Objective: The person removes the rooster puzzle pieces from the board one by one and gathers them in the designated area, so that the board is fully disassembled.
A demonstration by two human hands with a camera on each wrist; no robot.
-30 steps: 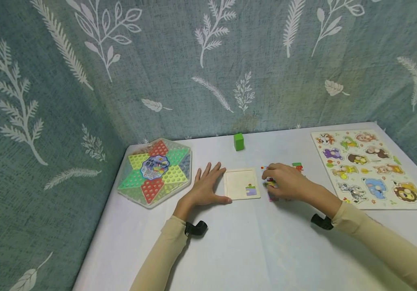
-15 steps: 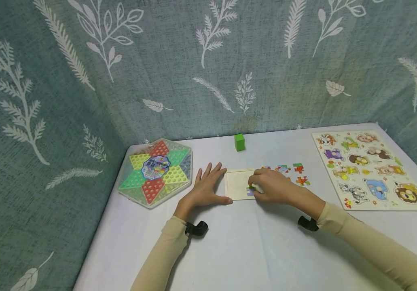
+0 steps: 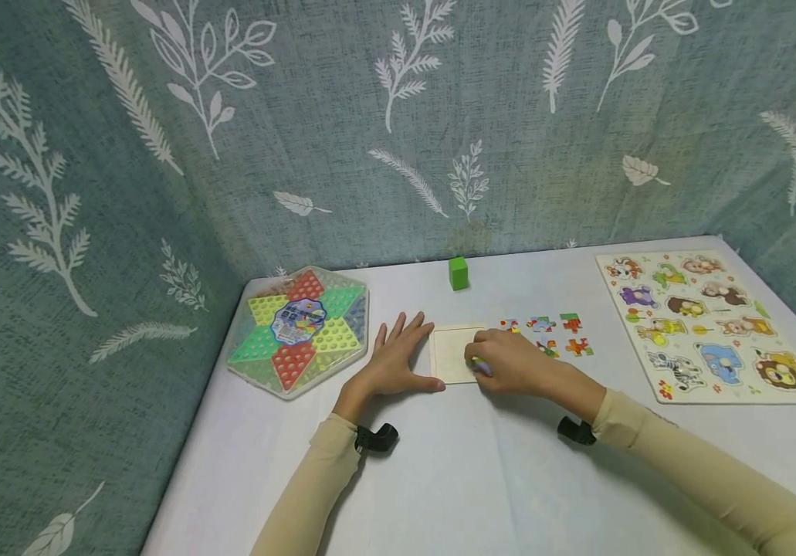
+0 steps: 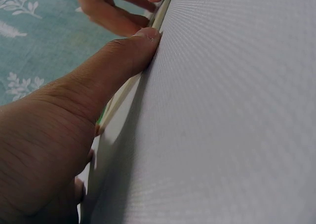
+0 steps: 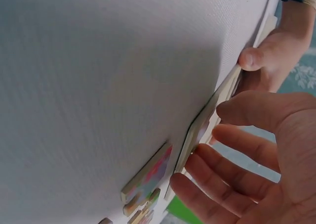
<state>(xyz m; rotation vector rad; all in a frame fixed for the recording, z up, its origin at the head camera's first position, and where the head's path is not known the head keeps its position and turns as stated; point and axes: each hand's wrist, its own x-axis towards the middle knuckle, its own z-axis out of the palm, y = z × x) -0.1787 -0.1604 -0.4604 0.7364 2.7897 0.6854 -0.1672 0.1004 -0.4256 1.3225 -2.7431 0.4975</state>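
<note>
A small square wooden puzzle tray (image 3: 453, 357) lies flat on the white table. My left hand (image 3: 395, 361) spreads along its left side, its thumb (image 4: 143, 38) touching the near corner and its forefinger the far corner. Over the right part of the tray, my right hand (image 3: 514, 361) bends its fingers around a lilac puzzle piece (image 3: 482, 365), thumb and fingertips close together. That hand hides much of the piece and the tray's right edge. Several loose jigsaw pieces (image 3: 573, 323) lie just right of the tray; one pinkish piece (image 5: 153, 172) shows beside it in the right wrist view.
To the left sits a hexagonal Chinese checkers box (image 3: 314, 328). A green block (image 3: 458, 273) stands at the back, near the leaf-patterned cloth (image 3: 342, 116). Far right lies a large animal puzzle board (image 3: 710, 324).
My right hand has moved left from the loose pieces onto the tray, uncovering several of those pieces. My left hand has stayed at the tray's left side.
</note>
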